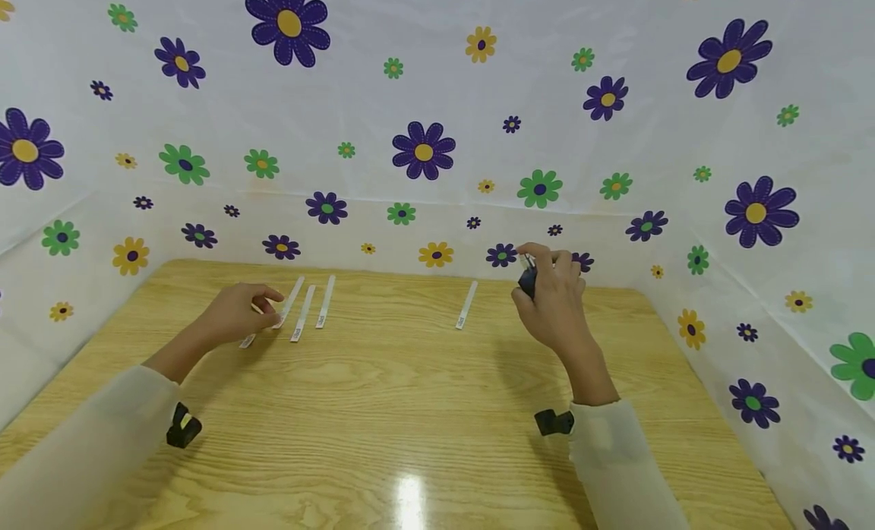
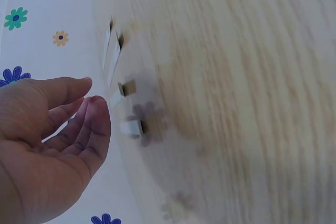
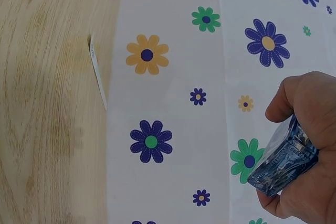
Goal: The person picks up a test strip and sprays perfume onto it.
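My right hand (image 1: 557, 294) grips a small blue glass perfume bottle (image 3: 286, 158) in the air above the table's right side. In the head view, its index finger lies by the bottle's top. My left hand (image 1: 239, 313) is over the table's left side, fingers loosely bent, with nothing seen between them in the left wrist view. Close to its fingertips lie white paper test strips, one (image 1: 290, 304) partly behind the hand and another (image 1: 247, 340) mostly hidden under it. Two more strips, one nearer (image 1: 303, 315) and one farther right (image 1: 326, 302), lie beside them.
A single white strip (image 1: 467, 304) lies apart, right of the table's middle. The wooden table (image 1: 383, 424) is bordered behind and at the sides by a white flower-print cloth (image 1: 369, 97). Small black devices (image 1: 183, 426) are on both wrists.
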{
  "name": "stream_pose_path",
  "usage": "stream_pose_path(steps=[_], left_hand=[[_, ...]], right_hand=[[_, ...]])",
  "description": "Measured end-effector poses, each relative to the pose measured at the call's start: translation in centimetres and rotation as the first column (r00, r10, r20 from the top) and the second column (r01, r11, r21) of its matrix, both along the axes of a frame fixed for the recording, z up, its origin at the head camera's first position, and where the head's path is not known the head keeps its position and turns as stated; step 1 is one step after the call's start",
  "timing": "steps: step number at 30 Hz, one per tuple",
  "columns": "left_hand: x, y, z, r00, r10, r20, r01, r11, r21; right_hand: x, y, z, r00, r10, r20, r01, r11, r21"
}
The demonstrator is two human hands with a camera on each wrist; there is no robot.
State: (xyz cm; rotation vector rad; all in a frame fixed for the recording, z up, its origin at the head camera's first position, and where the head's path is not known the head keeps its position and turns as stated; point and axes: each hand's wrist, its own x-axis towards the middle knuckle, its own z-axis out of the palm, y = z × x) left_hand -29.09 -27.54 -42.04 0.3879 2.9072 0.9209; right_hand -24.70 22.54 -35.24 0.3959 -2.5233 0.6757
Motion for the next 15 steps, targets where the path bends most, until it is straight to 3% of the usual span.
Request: stream_pose_path(steps=[7, 15], left_hand=[[0.8, -1.4, -0.2, 1.0, 0.026, 0.011, -0.025, 0.999, -0.023], [1.3, -2.6, -0.5, 0.996, 0.045, 0.07, -0.046, 0.999, 0.0]], right_hand=[[0.0, 0.0, 0.0, 1.0, 0.005, 0.003, -0.005, 1.0, 0.003], [0.0, 0.0, -0.1, 1.0, 0.015, 0.001, -0.015, 1.0, 0.003]])
